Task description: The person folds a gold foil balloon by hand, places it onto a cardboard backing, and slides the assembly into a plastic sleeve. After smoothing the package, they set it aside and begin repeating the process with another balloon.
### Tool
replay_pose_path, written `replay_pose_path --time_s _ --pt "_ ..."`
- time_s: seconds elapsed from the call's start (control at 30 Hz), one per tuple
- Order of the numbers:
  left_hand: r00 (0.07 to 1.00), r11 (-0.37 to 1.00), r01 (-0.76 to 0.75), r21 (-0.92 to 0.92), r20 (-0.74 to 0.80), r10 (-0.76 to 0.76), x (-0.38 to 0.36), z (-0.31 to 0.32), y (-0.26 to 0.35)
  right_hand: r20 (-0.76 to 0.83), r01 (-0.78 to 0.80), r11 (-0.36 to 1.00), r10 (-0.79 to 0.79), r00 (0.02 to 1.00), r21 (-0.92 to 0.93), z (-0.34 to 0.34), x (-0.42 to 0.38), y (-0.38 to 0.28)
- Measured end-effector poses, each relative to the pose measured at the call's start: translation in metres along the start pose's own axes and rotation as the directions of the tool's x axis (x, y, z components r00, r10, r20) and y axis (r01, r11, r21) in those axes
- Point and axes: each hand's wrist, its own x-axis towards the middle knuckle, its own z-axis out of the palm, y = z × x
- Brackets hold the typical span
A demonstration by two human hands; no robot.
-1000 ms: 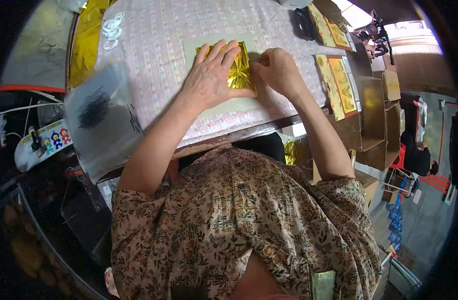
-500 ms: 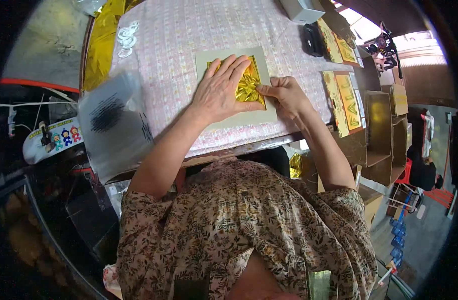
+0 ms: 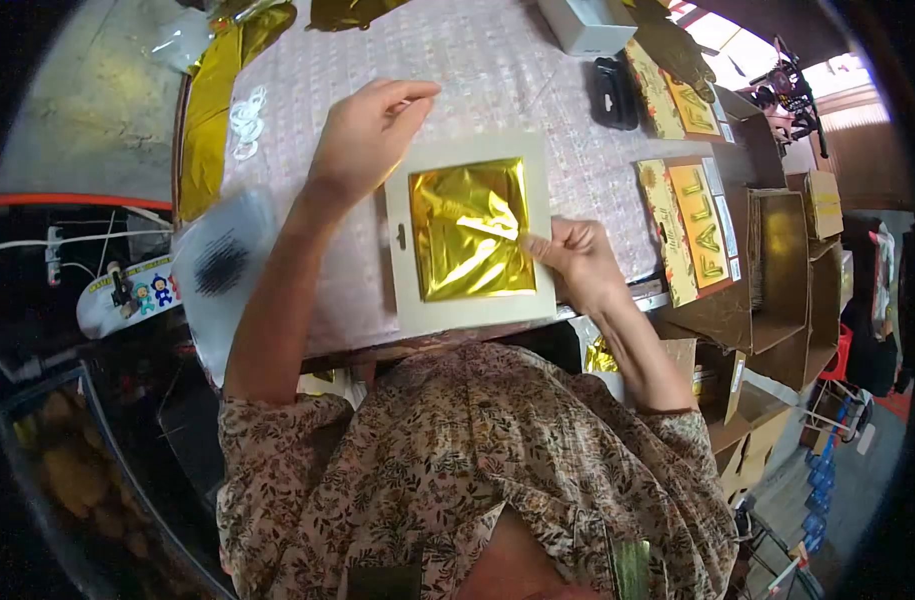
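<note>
A pale card (image 3: 412, 316) with a small hanging slot near its left edge is tilted up above the cloth. Shiny gold foil (image 3: 474, 232) fills the square in its middle, looking creased but fairly flat. My right hand (image 3: 583, 262) pinches the card's right edge, thumb on the front and fingers behind. Off the card, up and left of its top corner, is my left hand (image 3: 369, 135). Its fingers are curled close to the thumb, and I see nothing between them.
Pink patterned cloth (image 3: 477, 75) covers the table. Clear plastic bags (image 3: 222, 260) and white rings (image 3: 245, 122) lie left. To the right are "FALL" packages (image 3: 689, 235), a black case (image 3: 615, 95), a white box (image 3: 589, 28) and cardboard boxes (image 3: 777, 270).
My left hand has lifted off the foil and moved up and left. The card has come nearer and tilted up in my right hand. The foil, bunched before, now looks flatter.
</note>
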Motion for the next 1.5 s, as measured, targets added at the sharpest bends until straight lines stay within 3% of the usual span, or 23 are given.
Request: replay_pose_path --time_s 0.03,0.1,0.17,0.27,0.37,0.5,0.57,0.73,0.9,0.97,1.1,1.17,1.23,1.37,1.4,1.5 --pt "0.999 0.988 -0.013 0.154 0.031 0.009 0.012 0.002 0.007 -0.048 0.015 0.999 -0.013 0.999 0.043 0.003 -0.004 0.008" --pt "0.997 0.990 -0.077 0.117 0.005 0.077 0.041 0.025 0.017 -0.044 0.059 0.998 -0.060 0.997 -0.015 -0.001 -0.011 0.013" --pt "0.989 0.944 -0.045 0.327 0.149 -0.004 0.072 0.048 0.027 0.003 0.023 0.998 -0.023 1.000 0.051 -0.006 -0.016 0.015" --pt "0.987 0.878 -0.124 0.462 0.149 0.061 0.106 0.095 0.012 -0.037 0.051 0.993 -0.047 0.998 0.102 -0.007 -0.025 0.010" --pt "0.990 0.789 -0.091 0.607 0.138 0.008 0.123 0.119 0.012 -0.078 0.092 0.990 -0.084 0.993 0.109 -0.010 -0.031 0.009" --pt "0.997 0.800 -0.027 0.599 0.076 -0.023 0.132 0.120 -0.006 -0.113 0.087 0.991 -0.075 0.991 0.104 -0.012 -0.037 0.006" --pt "0.970 0.893 -0.227 0.388 0.172 0.171 0.125 0.088 0.001 -0.094 0.098 0.994 -0.094 0.991 0.043 -0.022 -0.039 0.007" --pt "0.940 0.941 -0.255 0.224 0.286 0.187 0.040 0.020 0.067 -0.116 0.149 0.983 -0.136 0.984 0.111 -0.028 -0.038 0.010" --pt "0.919 0.925 -0.242 0.293 0.376 0.121 0.002 0.012 0.075 -0.087 0.137 0.987 -0.130 0.988 0.088 -0.022 -0.041 0.008" --pt "0.910 0.903 -0.315 0.293 0.362 0.200 -0.007 0.010 0.073 -0.068 0.121 0.988 -0.115 0.991 0.099 -0.019 -0.043 0.008" --pt "0.914 0.873 -0.373 0.314 0.287 0.288 -0.032 -0.004 0.064 -0.088 0.139 0.987 -0.133 0.987 0.074 -0.013 -0.047 0.013" --pt "0.947 0.927 -0.321 0.196 0.065 0.314 -0.055 -0.020 0.060 -0.122 0.207 0.977 -0.199 0.972 0.054 -0.005 -0.053 0.005" --pt "0.974 0.948 -0.196 0.249 -0.060 0.217 -0.087 -0.048 0.051 -0.171 0.095 0.983 -0.122 0.978 -0.158 -0.013 -0.057 -0.003" --pt "0.955 0.911 0.016 0.411 -0.276 0.108 -0.173 -0.120 0.004 -0.258 0.225 0.966 -0.252 0.933 -0.127 -0.016 -0.058 -0.003" --pt "0.944 0.901 0.104 0.421 -0.326 0.044 -0.197 -0.135 -0.014 -0.132 0.302 0.950 -0.310 0.941 -0.083 -0.045 -0.051 0.008" --pt "0.929 0.906 0.231 0.355 -0.357 -0.097 -0.260 -0.151 -0.056 -0.133 0.313 0.950 -0.312 0.941 -0.012 -0.058 -0.046 0.002"
